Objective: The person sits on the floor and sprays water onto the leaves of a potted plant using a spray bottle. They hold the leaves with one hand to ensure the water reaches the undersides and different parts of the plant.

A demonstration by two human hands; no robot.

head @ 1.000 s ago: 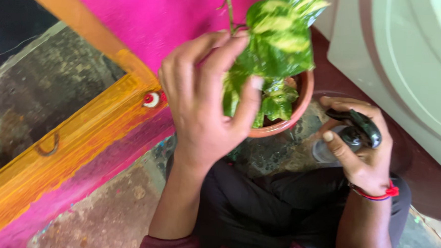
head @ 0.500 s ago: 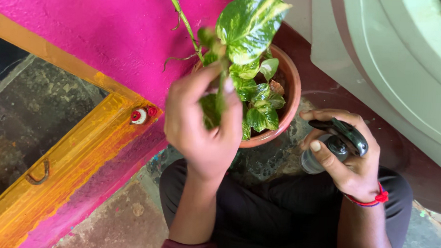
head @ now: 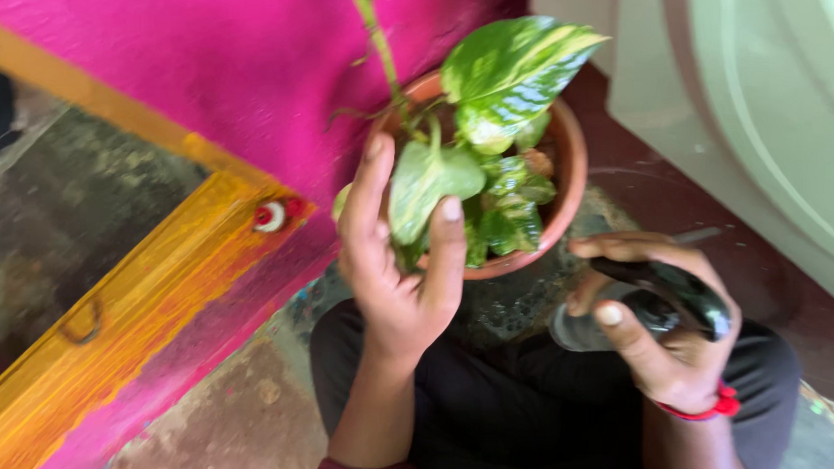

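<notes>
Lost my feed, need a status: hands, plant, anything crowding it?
Left hand cups a leaf, grip loose. Right hand shut on spray bottle. Plant in clay pot, upright. Pink wall close behind the pot.

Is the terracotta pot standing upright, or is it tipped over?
Upright. The terracotta pot rests on the floor with its round rim facing up, and the leaves rise out of it. The left hand cups one leaf.
</notes>
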